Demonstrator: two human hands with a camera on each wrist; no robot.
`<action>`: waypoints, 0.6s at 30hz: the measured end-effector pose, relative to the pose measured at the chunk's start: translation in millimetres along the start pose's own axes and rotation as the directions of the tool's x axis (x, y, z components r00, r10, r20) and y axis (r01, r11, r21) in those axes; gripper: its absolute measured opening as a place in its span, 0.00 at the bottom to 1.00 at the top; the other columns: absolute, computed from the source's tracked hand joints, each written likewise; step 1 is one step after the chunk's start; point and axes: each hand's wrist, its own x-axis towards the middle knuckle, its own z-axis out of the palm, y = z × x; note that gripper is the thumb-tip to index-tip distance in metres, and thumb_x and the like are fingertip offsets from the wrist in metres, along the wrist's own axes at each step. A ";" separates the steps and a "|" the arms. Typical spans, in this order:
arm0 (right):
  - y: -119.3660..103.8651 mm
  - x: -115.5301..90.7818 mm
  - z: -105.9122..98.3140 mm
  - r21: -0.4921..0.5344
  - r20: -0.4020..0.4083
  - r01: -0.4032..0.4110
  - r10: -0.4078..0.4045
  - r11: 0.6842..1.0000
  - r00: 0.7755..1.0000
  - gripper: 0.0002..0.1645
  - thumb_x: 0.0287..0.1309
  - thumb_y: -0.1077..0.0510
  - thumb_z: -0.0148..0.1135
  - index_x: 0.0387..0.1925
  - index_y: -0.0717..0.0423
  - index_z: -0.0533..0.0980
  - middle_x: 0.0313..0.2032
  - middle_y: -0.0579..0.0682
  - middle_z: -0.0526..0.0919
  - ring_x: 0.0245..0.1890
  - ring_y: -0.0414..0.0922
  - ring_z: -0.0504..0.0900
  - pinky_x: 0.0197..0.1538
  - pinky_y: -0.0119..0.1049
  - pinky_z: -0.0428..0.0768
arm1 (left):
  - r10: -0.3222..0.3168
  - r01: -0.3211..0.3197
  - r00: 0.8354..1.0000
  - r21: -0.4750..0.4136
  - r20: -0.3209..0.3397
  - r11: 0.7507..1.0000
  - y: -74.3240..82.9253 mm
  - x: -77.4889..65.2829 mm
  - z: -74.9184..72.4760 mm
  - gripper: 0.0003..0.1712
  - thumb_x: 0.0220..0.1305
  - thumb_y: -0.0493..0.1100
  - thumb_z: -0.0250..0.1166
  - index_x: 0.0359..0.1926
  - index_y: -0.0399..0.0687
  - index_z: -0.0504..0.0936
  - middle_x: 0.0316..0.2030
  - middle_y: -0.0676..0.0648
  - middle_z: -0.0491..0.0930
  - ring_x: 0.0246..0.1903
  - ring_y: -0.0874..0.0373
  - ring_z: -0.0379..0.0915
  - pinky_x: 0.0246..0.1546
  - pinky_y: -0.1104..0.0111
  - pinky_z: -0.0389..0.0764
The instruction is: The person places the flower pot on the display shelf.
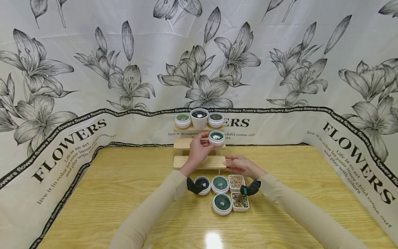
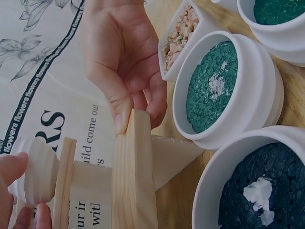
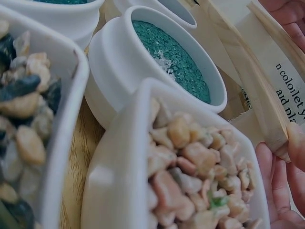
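A small white pot (image 1: 216,142) with green filling sits at the right end of the middle step of a three-tier wooden stand (image 1: 183,162). My left hand (image 1: 199,151) holds this pot from its left side, with the thumb toward the front. At the lower step, my right hand (image 1: 240,165) pinches the right end of the board between thumb and fingers. From the left wrist, the pinched board (image 2: 136,176) shows close up, with the right hand (image 2: 125,62) above it. On the top step stand a taller white cup (image 1: 199,122) and two low pots, one on each side.
Below the stand, several white round pots, among them a dark-filled pot (image 1: 207,191) and a green-filled pot (image 1: 220,191), stand close to my wrists. Two square dishes of pebbles, one with pinkish pebbles (image 3: 200,167), adjoin them. A flower-printed curtain (image 1: 140,129) hangs behind the wooden table (image 1: 124,183).
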 end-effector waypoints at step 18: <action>1.7 -4.6 -1.7 0.044 0.055 0.035 -0.038 0.998 0.998 0.38 0.68 0.67 0.48 0.71 0.73 0.44 0.37 0.45 0.77 0.36 0.33 0.81 0.50 0.28 0.82 | 0.009 -0.010 1.000 -0.028 -0.020 1.000 3.3 -19.5 -7.2 0.29 0.51 0.35 0.73 0.56 0.37 0.75 0.53 0.38 0.76 0.48 0.44 0.75 0.51 0.63 0.81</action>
